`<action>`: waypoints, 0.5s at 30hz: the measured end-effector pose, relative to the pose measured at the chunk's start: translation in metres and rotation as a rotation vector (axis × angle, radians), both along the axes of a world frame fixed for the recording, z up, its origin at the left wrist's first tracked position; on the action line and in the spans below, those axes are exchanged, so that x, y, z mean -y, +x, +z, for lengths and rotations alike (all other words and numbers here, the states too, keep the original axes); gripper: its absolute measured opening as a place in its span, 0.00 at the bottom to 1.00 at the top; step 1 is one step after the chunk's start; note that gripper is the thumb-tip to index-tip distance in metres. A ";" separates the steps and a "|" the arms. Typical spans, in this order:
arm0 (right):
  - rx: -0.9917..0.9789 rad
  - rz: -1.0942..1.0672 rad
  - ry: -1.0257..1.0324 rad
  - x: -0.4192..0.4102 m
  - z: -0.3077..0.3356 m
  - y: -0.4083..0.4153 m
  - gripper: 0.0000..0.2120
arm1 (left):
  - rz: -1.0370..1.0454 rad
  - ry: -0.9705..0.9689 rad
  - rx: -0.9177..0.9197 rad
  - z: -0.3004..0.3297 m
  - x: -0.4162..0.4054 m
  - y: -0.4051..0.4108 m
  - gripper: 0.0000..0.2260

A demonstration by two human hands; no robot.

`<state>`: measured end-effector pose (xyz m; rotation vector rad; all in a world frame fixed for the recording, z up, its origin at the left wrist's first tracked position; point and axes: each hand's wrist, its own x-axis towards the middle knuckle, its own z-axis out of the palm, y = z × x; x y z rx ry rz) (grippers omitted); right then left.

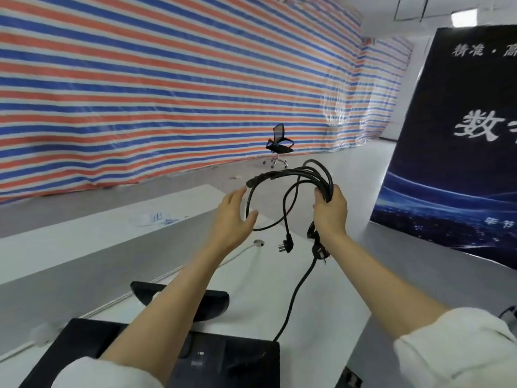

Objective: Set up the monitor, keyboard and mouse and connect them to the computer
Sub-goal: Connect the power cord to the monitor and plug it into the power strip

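Black cable (291,175), coiled in loops, hangs in the air above the white desk (330,312). The right hand (331,210) grips the bundle tightly; the left hand (233,217) is open, its fingers touching one loop. A plug (283,247) dangles below. One strand runs down to the monitor (223,357), so pulling the loops apart carelessly could knot them or tug the monitor.
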<state>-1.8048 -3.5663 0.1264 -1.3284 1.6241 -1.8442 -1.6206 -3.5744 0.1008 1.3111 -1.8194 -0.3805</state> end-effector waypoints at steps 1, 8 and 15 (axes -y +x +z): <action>-0.010 -0.012 -0.005 0.016 -0.002 -0.005 0.08 | 0.004 0.029 -0.006 -0.006 0.013 -0.003 0.26; -0.160 -0.057 0.030 0.131 -0.055 -0.039 0.04 | 0.079 0.214 0.002 -0.087 0.074 -0.028 0.22; -0.637 0.035 0.295 0.193 -0.181 -0.089 0.11 | 0.223 0.447 0.024 -0.161 0.114 -0.067 0.21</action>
